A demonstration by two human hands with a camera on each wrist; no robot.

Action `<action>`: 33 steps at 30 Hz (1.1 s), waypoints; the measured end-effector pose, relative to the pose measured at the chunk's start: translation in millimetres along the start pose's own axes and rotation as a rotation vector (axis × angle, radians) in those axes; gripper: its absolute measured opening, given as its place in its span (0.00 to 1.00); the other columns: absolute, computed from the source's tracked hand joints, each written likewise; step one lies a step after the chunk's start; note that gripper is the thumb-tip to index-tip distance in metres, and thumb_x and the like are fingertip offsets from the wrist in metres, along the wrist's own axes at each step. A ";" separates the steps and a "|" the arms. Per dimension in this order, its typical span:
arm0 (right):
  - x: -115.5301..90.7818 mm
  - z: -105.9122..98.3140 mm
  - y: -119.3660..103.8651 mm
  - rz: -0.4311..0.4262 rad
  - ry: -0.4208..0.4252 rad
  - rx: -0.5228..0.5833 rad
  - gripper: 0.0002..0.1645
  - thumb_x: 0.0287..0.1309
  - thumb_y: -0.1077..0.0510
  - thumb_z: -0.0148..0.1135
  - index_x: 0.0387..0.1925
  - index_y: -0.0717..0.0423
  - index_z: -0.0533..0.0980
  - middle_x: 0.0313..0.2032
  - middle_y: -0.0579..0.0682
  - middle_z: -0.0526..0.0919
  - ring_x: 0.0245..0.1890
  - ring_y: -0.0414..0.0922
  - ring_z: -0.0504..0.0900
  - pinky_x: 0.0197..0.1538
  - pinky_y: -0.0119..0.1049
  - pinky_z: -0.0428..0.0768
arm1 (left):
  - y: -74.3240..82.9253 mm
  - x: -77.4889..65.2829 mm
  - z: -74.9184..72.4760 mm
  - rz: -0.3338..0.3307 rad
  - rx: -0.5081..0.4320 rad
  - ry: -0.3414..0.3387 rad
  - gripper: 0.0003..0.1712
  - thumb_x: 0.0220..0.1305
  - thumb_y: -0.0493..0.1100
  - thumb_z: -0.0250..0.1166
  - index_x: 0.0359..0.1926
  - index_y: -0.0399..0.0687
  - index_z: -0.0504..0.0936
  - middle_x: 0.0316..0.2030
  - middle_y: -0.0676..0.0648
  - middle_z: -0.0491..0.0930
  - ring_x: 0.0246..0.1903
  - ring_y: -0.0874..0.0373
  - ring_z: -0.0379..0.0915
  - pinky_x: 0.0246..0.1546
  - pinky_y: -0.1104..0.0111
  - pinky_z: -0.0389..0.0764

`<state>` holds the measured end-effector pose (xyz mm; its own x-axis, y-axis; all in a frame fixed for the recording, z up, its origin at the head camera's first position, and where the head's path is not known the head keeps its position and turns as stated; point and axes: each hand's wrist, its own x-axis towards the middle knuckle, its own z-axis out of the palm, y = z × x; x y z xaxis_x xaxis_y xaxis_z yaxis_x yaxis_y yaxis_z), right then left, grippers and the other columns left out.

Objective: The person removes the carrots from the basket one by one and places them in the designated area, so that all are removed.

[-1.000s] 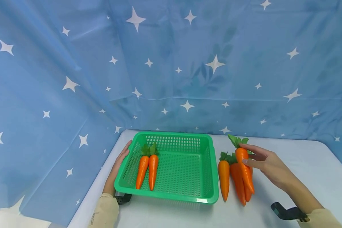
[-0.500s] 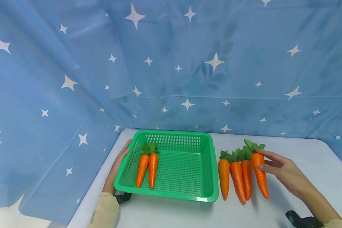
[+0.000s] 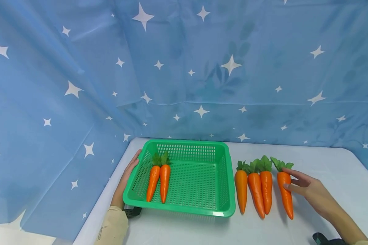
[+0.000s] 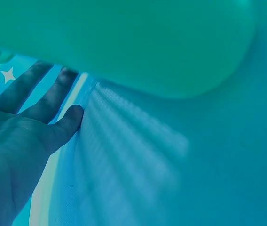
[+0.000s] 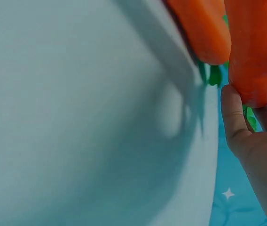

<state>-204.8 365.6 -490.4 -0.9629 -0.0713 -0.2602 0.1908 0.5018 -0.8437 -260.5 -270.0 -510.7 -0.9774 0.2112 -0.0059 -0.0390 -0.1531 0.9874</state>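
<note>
My right hand [image 3: 314, 192] pinches a carrot [image 3: 284, 194] between thumb and fingers near its green leafy top. Its tip points toward the front of the table, and a shadow falls beside it. In the right wrist view the thumb [image 5: 232, 110] presses the thick end of this carrot [image 5: 253, 56]. Three more carrots lie side by side to its left, among them an orange-brown one [image 3: 241, 190]. My left hand [image 3: 125, 178] lies with fairly straight fingers along the left side of a green basket [image 3: 187, 212]. Two carrots [image 3: 165, 183] rest inside it, toward the left.
The white table [image 3: 325, 163] extends to the right beyond my right hand. A blue curtain [image 3: 184, 88] with white stars hangs behind and to the left. Dark wrist cameras show on both wrists, the right one [image 3: 325, 240] low at the front.
My right hand has carried the carrot rightward and down from above the other carrots to a spot beside them, at the right end of the row. The left hand and basket stay put.
</note>
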 end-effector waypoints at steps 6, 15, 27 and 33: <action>6.6 7.8 2.9 0.017 -0.007 -0.052 0.49 0.75 0.50 0.67 0.82 0.69 0.55 0.78 0.77 0.54 0.72 0.79 0.59 0.61 0.81 0.65 | -0.1 1.2 -1.0 0.025 0.010 -0.012 0.38 0.90 0.51 0.38 0.88 0.47 0.32 0.86 0.43 0.29 0.82 0.45 0.34 0.68 0.75 0.64; 11.9 16.1 6.3 0.016 -0.007 -0.137 0.49 0.73 0.49 0.68 0.82 0.67 0.58 0.77 0.79 0.55 0.70 0.80 0.64 0.59 0.74 0.74 | 2.5 7.5 -2.5 0.021 -0.020 -0.047 0.39 0.90 0.49 0.34 0.86 0.42 0.26 0.85 0.37 0.27 0.83 0.42 0.27 0.77 0.69 0.51; 13.9 26.0 6.3 -0.034 0.040 -0.211 0.44 0.71 0.55 0.69 0.78 0.70 0.62 0.74 0.79 0.62 0.67 0.78 0.70 0.58 0.68 0.79 | 2.4 3.7 -0.1 0.011 0.001 -0.017 0.38 0.90 0.51 0.37 0.87 0.46 0.31 0.86 0.43 0.30 0.83 0.44 0.31 0.70 0.74 0.61; 12.8 26.9 5.6 -0.049 0.050 -0.225 0.44 0.72 0.53 0.68 0.78 0.70 0.63 0.73 0.79 0.64 0.65 0.78 0.72 0.55 0.66 0.82 | 3.1 -1.8 2.8 -0.013 -0.016 -0.002 0.38 0.90 0.53 0.39 0.89 0.54 0.34 0.86 0.48 0.33 0.77 0.55 0.51 0.65 0.73 0.69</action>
<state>-210.8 344.3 -511.0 -0.9792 -0.0604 -0.1936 0.1019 0.6790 -0.7270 -258.3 -268.1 -507.2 -0.9765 0.2148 -0.0182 -0.0547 -0.1653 0.9847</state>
